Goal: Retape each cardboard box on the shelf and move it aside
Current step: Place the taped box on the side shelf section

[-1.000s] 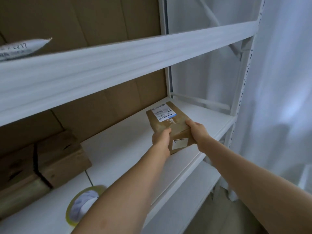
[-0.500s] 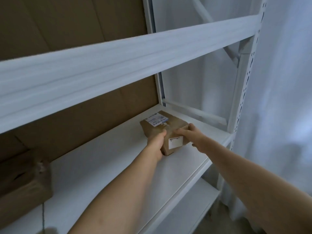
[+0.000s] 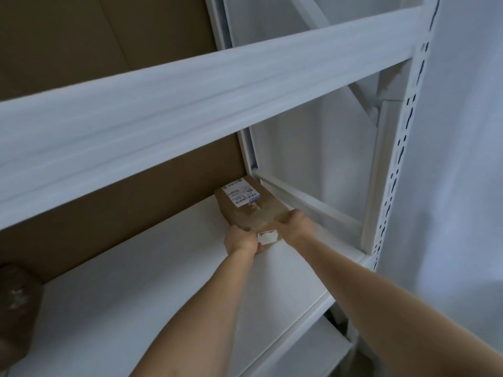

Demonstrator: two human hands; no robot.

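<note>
Fingers of my left hand [image 3: 241,240] and right hand [image 3: 295,228] curl around the near end of the small brown cardboard box [image 3: 249,206], seating it on the white shelf [image 3: 141,281], parked aside beyond my fingertips, by the corner post.

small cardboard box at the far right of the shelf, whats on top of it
A white shipping label lies on the small cardboard box; the right hand grips its near top edge. What is inside cannot be seen.

Labels on the cardboard box [image 3: 246,206] are too blurred to read.
</note>
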